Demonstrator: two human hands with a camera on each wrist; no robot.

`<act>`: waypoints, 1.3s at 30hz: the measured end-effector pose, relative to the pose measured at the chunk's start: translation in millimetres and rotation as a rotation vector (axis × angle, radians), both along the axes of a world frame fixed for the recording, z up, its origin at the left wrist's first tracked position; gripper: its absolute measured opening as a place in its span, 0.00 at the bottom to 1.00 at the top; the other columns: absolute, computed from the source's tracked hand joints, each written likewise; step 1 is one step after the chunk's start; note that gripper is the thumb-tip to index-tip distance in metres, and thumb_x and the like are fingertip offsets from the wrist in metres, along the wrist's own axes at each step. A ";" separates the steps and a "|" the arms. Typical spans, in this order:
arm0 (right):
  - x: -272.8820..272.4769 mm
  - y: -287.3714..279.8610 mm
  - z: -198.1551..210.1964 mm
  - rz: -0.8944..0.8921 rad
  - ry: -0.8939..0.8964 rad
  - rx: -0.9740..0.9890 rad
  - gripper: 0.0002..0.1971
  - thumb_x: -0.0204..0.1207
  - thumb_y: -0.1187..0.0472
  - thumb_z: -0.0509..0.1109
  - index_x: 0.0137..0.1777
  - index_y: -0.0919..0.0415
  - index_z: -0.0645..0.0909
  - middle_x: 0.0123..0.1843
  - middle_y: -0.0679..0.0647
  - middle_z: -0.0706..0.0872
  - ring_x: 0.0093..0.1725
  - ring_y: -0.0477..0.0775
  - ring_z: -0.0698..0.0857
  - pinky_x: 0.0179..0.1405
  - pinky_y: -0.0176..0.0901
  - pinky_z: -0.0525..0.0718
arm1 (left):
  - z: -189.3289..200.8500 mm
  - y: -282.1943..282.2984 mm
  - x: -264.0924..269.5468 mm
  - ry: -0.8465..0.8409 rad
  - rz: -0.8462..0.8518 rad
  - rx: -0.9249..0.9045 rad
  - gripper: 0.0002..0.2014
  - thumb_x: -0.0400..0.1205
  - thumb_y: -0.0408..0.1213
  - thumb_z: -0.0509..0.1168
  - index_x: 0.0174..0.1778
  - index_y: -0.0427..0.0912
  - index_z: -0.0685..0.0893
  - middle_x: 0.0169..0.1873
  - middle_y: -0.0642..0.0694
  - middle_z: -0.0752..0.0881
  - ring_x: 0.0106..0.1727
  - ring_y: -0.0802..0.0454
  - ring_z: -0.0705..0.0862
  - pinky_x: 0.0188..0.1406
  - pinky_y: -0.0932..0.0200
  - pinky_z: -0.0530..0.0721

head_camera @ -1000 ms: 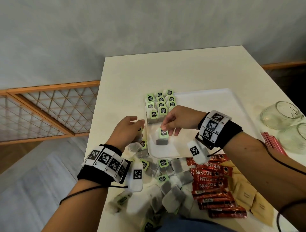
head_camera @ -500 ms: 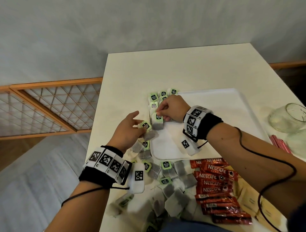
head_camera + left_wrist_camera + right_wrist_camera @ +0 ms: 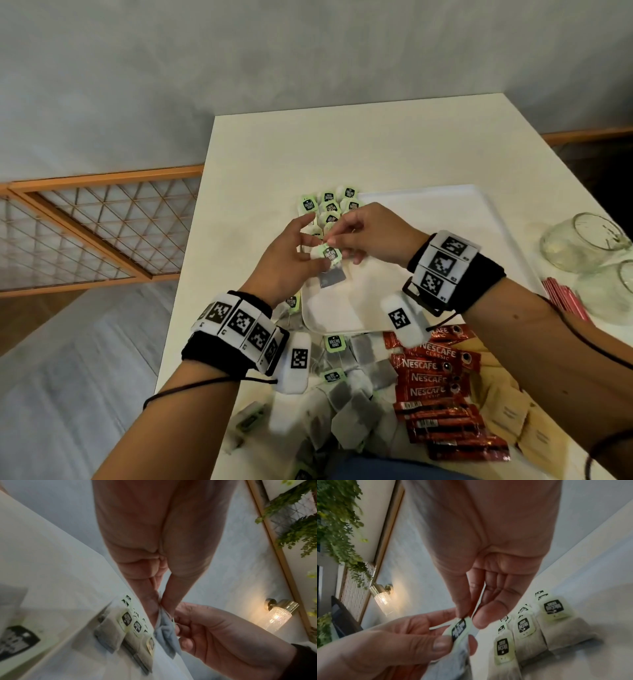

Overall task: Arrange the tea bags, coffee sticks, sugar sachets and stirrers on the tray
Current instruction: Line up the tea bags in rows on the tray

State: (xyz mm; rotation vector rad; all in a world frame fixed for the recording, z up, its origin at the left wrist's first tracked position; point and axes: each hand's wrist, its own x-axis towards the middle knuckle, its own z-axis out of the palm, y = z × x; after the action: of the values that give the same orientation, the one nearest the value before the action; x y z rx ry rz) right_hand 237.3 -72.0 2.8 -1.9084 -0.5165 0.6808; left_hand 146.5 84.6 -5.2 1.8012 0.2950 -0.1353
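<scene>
Both hands meet above the left side of the white tray. My left hand pinches a tea bag between thumb and fingers, and its grey pouch hangs down. My right hand pinches the top of the same bag's green tag. In the left wrist view the pouch hangs from my left fingertips. Several tea bags with green tags lie in overlapping rows at the tray's far left corner, also seen in the right wrist view.
A heap of loose tea bags lies on the white table in front of the tray. Red coffee sticks and brown sugar sachets lie to its right. Red stirrers and two glass jars are at the right edge.
My right hand set its tea bag into the row on the tray and let go. My left hand brought up another bag from the table, and now both hands hold it.
</scene>
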 end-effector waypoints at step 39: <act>-111.3 -91.4 -23.1 0.262 -0.306 -0.463 0.13 0.65 0.53 0.82 0.49 0.47 0.87 0.40 0.42 0.85 0.36 0.35 0.81 0.35 0.25 0.73 | -10.3 -38.0 -104.3 -0.055 -0.597 0.839 0.24 0.73 0.47 0.75 0.64 0.49 0.80 0.60 0.47 0.75 0.62 0.47 0.77 0.56 0.46 0.81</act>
State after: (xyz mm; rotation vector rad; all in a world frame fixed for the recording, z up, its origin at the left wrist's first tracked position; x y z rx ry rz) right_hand 126.0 -163.3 -20.3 -2.4270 -0.8721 0.7243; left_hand 42.2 46.6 -15.5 2.6807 -0.2901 -0.4278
